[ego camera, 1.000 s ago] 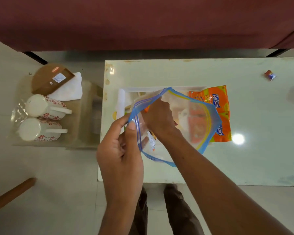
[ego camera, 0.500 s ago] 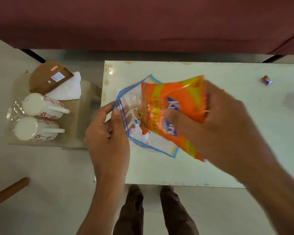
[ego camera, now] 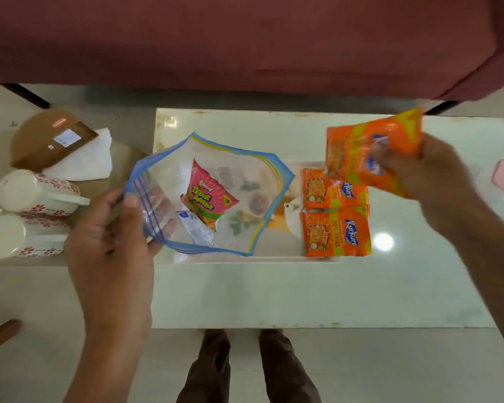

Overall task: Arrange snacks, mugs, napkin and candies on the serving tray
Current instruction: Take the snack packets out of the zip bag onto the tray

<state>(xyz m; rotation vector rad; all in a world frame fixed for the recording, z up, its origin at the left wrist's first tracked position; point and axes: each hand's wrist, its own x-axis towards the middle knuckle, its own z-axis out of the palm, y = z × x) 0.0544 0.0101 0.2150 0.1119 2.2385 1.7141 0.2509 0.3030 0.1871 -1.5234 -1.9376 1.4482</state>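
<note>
- head view: we see the left hand (ego camera: 111, 237) pinching the rim of a clear zip bag (ego camera: 245, 170), holding it open over the white tray (ego camera: 274, 258); a pink snack packet (ego camera: 210, 196) lies inside the bag.
- the right hand (ego camera: 437, 181) grips an orange snack packet (ego camera: 370, 152), raised just beyond the tray's far right corner.
- two more orange packets (ego camera: 336, 232) lie at the tray's right end.
- mugs (ego camera: 35, 193) and a napkin (ego camera: 90, 161) sit left of the table (ego camera: 303, 295).

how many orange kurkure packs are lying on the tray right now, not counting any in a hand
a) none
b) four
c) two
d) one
c: one Kurkure pack and a second pack lie next to each other at the right end of the tray, while the right hand holds a third pack up off it.
</note>
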